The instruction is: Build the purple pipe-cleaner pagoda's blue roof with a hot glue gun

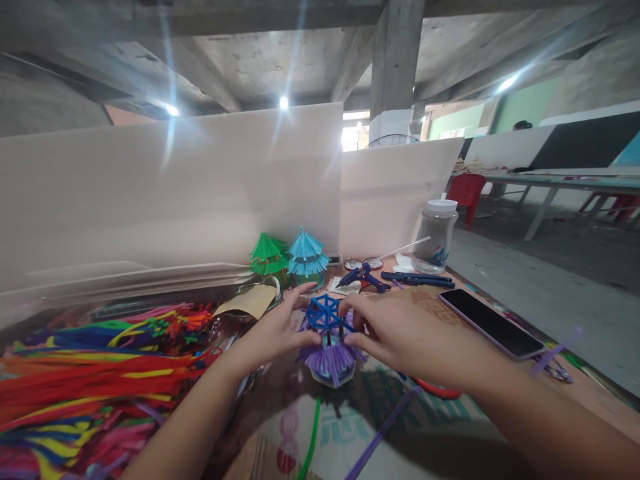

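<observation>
A small pipe-cleaner tower model (330, 365) stands upright on the cardboard in front of me. Its skirt is a purple fringe, and a blue spoked frame (324, 312) sits above it on dark posts. My left hand (287, 323) grips the model from the left, thumb against the purple fringe, index finger reaching behind the blue frame. From the right, my right hand (373, 327) has its thumb at the fringe and bent fingers at the frame's edge. The other fingertips are partly hidden. Loose green (311, 440) and purple pipe cleaners (383, 433) lie nearer to me.
Bundles of coloured pipe cleaners (100, 367) fill the left side. Behind stand a green tiered model (269, 253) and a light blue one (306, 252). A glue gun (364, 277), a plastic jar (436, 237) and a phone (490, 323) are at the back and right.
</observation>
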`<action>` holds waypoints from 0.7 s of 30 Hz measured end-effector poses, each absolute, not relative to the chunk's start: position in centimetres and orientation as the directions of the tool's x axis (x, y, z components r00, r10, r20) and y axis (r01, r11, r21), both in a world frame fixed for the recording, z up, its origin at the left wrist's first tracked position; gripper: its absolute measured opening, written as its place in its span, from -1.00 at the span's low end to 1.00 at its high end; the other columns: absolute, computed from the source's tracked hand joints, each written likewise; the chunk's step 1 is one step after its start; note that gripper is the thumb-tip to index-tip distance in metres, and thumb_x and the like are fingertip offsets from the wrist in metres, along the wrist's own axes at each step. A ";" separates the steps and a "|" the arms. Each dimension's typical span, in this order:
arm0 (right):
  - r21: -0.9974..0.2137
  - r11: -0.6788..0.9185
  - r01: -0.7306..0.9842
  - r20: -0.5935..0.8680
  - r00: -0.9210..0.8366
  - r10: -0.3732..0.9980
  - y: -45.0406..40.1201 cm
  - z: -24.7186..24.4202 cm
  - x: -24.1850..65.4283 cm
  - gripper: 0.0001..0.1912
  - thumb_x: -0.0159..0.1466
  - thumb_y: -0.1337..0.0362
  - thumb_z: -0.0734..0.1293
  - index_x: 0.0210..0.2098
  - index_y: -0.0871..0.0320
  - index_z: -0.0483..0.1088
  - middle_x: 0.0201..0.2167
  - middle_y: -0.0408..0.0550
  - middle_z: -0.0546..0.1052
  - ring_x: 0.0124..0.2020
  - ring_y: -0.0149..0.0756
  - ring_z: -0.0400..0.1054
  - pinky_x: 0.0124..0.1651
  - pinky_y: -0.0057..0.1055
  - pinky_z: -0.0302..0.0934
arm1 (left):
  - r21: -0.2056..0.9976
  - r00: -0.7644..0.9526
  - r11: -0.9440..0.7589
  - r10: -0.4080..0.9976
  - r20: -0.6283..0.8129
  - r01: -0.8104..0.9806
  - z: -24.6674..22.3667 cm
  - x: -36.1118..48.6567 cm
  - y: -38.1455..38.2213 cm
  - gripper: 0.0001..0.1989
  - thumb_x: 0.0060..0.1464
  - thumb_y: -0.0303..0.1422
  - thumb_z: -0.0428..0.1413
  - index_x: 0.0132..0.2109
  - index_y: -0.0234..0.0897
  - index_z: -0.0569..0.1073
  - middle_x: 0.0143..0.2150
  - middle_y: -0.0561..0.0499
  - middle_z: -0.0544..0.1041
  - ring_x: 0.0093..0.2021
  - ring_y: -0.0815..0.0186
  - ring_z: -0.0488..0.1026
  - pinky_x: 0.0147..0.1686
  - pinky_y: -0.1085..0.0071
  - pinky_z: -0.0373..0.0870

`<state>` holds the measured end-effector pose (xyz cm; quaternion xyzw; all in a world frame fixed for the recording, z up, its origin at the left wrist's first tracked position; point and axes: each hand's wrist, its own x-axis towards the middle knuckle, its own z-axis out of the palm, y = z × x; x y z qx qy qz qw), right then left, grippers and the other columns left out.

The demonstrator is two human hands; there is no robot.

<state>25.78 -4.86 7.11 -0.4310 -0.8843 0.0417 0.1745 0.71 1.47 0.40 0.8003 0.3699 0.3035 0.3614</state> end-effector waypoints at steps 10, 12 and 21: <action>-0.197 0.624 0.756 0.318 -0.553 0.770 -3.8 6.4 25.7 -0.88 0.32 0.37 0.26 -0.20 0.12 0.44 -0.41 -0.11 0.53 -0.43 -0.33 0.33 -0.38 -0.41 -0.09 | 0.457 0.595 -0.718 0.694 0.405 0.525 2.7 0.4 0.3 -0.60 0.10 -0.20 0.27 0.05 -0.14 0.43 0.30 -0.18 0.27 0.34 0.03 0.21 0.30 0.07 0.18; -0.210 0.627 0.750 0.319 -0.554 0.769 -3.7 6.3 25.7 -0.87 0.32 0.36 0.26 -0.22 0.12 0.45 -0.42 -0.11 0.53 -0.44 -0.34 0.32 -0.39 -0.42 -0.10 | 0.442 0.604 -0.723 0.689 0.401 0.531 2.7 0.5 0.2 -0.62 0.12 -0.22 0.26 0.07 -0.12 0.44 0.31 -0.16 0.26 0.33 0.05 0.22 0.29 0.09 0.20; -0.263 0.647 0.716 0.328 -0.565 0.757 -3.3 6.1 26.0 -0.84 0.30 0.41 0.26 -0.25 0.13 0.48 -0.34 -0.07 0.60 -0.37 -0.30 0.40 -0.35 -0.44 -0.02 | 0.429 0.607 -0.728 0.685 0.403 0.535 2.1 0.8 0.5 -0.62 0.14 -0.25 0.23 0.09 -0.14 0.43 0.26 -0.16 0.32 0.30 0.08 0.28 0.28 0.11 0.22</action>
